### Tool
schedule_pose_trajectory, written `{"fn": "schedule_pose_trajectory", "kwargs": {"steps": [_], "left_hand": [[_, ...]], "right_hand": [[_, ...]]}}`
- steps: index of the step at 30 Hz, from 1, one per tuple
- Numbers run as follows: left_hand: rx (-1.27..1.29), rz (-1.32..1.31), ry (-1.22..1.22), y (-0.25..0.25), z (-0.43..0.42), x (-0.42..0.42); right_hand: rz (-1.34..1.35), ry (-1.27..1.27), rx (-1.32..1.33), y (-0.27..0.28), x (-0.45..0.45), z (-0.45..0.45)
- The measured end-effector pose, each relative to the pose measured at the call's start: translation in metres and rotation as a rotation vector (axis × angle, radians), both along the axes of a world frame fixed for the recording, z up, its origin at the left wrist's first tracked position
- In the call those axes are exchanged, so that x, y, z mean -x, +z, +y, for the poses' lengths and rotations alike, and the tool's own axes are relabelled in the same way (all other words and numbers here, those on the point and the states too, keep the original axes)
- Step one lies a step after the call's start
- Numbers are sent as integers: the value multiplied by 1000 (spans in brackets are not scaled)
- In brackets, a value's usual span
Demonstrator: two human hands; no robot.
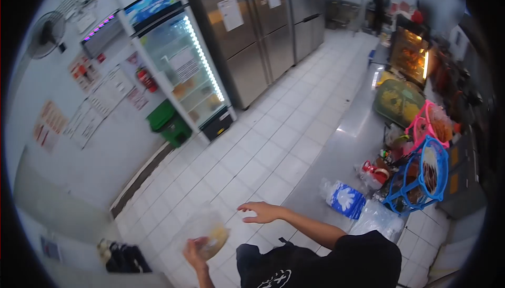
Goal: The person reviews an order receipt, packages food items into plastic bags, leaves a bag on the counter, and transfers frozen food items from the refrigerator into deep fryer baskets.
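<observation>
A see-through plastic bag [216, 236] with something pale yellow inside hangs in front of my body, over the tiled floor. My left hand [195, 252] is closed on the bag, its fingers along the near side. What the yellow contents are, I cannot make out. To the right of the bag and apart from it, my right hand [261, 213] is held out with thumb and fingers spread and nothing between them. That arm reaches across beside the metal counter [310, 175].
On the counter lie a blue glove packet [344, 199], plastic bags [376, 222], a blue basket [421, 180], a pink basket [421, 125] and a green tub [389, 89] of yellow food. A glass-door fridge [184, 70] and green bin [169, 122] line the left wall.
</observation>
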State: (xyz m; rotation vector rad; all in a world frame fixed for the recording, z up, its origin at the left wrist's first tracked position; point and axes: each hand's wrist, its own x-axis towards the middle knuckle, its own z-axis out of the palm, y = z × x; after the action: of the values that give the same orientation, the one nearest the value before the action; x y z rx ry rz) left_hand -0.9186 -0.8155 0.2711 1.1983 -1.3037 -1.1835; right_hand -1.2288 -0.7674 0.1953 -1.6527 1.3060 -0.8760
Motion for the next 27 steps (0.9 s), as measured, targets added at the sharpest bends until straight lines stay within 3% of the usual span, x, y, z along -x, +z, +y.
{"fn": "schedule_pose_trajectory", "kwargs": {"steps": [4, 7, 8, 9, 10, 11, 13, 14, 16, 18, 21, 23, 25, 26, 27], "left_hand": [[8, 109, -54, -46, -129, 42], [-20, 110, -164, -63, -229, 110], [-36, 90, -198, -65, -257, 136], [0, 42, -270, -63, -286, 165], [40, -17, -345, -52, -319, 192], [35, -21, -414, -44, -348, 225], [8, -26, -565, -32, -404, 287], [15, -48, -643, -31, -438, 319], [5, -70, -806, -41, -496, 394], [54, -134, -983, -17, -526, 469], [119, -82, -1197, -14, -564, 585], [166, -81, -1254, -4, -579, 656], [80, 29, -1208, -13, -586, 723], [37, 90, -1178, -20, -586, 759], [-18, 112, -1178, -29, -590, 788]], "right_hand": [[-207, -145, -152, -14, 82, -93], [-511, -460, -199, -170, 155, -147], [-114, -692, -204, -203, 176, -143], [429, -661, -236, -304, 199, -139], [330, -857, -827, -294, 206, -133], [439, -960, -893, -297, 206, -110], [216, -1097, -1068, -285, 203, -80], [-40, -1127, -1187, -373, 208, -63], [-621, -1292, -1253, -319, 192, -53], [-836, -1414, -1215, -304, 175, -50], [-1024, -1648, -1190, -323, 172, -53], [-992, -1611, -1315, -360, 181, -55], [-1006, -1554, -1301, -316, 224, -82], [-745, -1444, -461, -308, 219, -74], [-911, -1489, -498, -325, 245, -76]]}}
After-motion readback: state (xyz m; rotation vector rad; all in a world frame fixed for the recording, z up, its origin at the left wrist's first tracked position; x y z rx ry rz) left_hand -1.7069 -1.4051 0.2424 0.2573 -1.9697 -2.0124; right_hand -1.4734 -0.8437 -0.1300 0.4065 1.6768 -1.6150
